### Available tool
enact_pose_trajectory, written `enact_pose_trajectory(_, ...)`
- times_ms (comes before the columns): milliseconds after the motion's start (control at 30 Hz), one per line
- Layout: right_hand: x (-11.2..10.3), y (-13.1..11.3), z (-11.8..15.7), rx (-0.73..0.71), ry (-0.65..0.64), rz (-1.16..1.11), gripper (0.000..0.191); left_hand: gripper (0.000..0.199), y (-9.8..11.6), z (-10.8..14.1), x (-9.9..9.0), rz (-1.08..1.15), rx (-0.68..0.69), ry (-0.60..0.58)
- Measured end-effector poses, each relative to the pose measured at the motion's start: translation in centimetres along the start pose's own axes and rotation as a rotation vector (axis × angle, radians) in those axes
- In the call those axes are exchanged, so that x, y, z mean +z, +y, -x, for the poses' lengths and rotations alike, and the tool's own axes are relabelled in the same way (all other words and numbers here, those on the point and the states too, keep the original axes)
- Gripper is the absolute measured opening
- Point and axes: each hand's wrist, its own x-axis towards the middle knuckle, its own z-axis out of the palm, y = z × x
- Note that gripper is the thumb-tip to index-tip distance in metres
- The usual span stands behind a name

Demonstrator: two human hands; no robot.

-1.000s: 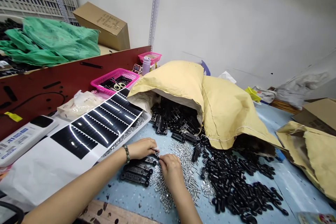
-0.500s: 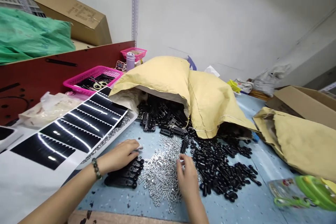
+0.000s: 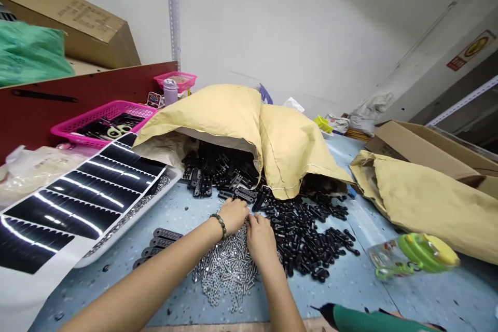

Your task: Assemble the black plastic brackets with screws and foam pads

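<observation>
My left hand (image 3: pixel 233 215), with a beaded bracelet on the wrist, is over the far end of a pile of small silver screws and nuts (image 3: pixel 225 272). Right beside it is my right hand (image 3: pixel 261 238), the fingertips of both hands meeting. Their fingers are bent and pressed together, and whatever they pinch is too small or hidden. Under my left forearm lies a row of long black plastic parts (image 3: pixel 161 241), partly covered. Many small black plastic parts (image 3: pixel 311 241) are heaped to the right of my right hand.
Two yellow paper sacks (image 3: pixel 218 109) spill black parts at the back. A white tray (image 3: pixel 132 228) of metal pieces, partly under a printed sheet (image 3: pixel 83 194), stands left. A lidded bottle (image 3: pixel 412 254) and a teal tool with a black tip (image 3: pixel 361 319) lie right.
My left hand has moved right, from the long black parts to my right hand. The right hand has moved slightly. The view has turned right, bringing the teal tool into sight.
</observation>
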Motion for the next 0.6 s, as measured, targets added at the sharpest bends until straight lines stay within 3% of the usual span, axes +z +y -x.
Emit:
enact_pose_trajectory(167,-0.8,-0.9,2.0,-0.033,-0.047,-0.052,0.024,0.011,-0.3,2.5,0.0,0.033,0.036,-0.026)
enact_pose_trajectory(300,-1.9,-0.9,2.7,-0.036,-0.052,-0.101,0.019,0.008,0.0,4.0,0.0,0.141,0.035,0.036)
enact_pose_trajectory(467,-2.6,-0.9,2.8,0.054,0.026,-0.484,0.022,0.008,-0.4,5.8,-0.6,0.39,-0.034,0.145)
enact_pose_trajectory(600,-1.9,-3.7,2.3,0.045,-0.003,-0.628,0.023,0.016,-2.6,8.9,-2.2,0.631,-0.162,0.218)
